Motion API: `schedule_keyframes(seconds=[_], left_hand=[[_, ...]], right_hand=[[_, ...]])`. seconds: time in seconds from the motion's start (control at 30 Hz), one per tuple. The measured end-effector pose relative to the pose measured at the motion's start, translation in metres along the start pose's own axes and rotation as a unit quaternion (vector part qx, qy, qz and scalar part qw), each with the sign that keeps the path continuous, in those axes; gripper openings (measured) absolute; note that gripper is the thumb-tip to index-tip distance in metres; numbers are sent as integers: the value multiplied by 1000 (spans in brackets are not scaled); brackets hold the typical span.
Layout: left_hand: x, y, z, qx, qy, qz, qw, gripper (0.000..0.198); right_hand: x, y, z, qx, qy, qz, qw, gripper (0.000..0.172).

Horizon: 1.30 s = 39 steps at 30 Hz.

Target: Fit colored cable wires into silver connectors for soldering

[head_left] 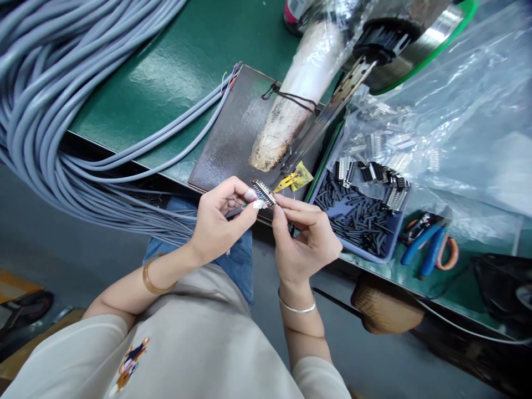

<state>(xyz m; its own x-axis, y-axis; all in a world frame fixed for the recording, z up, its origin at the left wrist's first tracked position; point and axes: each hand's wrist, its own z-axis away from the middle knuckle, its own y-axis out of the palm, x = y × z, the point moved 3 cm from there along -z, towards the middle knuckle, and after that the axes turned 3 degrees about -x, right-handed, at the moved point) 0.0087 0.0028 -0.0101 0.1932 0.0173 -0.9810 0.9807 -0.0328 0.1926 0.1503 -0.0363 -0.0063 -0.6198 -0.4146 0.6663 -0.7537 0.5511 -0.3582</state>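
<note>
My left hand [218, 219] pinches the stripped end of a grey cable, its thin coloured wires [248, 204] showing between thumb and fingers. My right hand [303, 238] is closed on a small multi-pin metal connector [264, 192], held at the wire ends. Both hands meet just off the front edge of the green bench [166, 72], above my lap. A dark scorched metal plate [233, 138] lies right behind the hands.
A big bundle of grey cables [50, 83] drapes over the left bench edge. A wrapped soldering stand [299, 94] sits on the plate. A blue tray [357, 216] of black tubing pieces and connectors, blue-handled pliers [428, 249] and a plastic bag [436, 111] lie right.
</note>
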Motion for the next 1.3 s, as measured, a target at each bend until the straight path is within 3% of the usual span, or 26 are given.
schedule_keyframes(seconds=[0.43, 1.3], left_hand=[[-1, 6, -7, -69, 52, -73, 994, 15], [-4, 8, -4, -78, 90, -106, 987, 12]], right_hand=[[2, 2, -6, 13, -44, 32, 998, 19], [5, 1, -11, 13, -84, 86, 993, 20]])
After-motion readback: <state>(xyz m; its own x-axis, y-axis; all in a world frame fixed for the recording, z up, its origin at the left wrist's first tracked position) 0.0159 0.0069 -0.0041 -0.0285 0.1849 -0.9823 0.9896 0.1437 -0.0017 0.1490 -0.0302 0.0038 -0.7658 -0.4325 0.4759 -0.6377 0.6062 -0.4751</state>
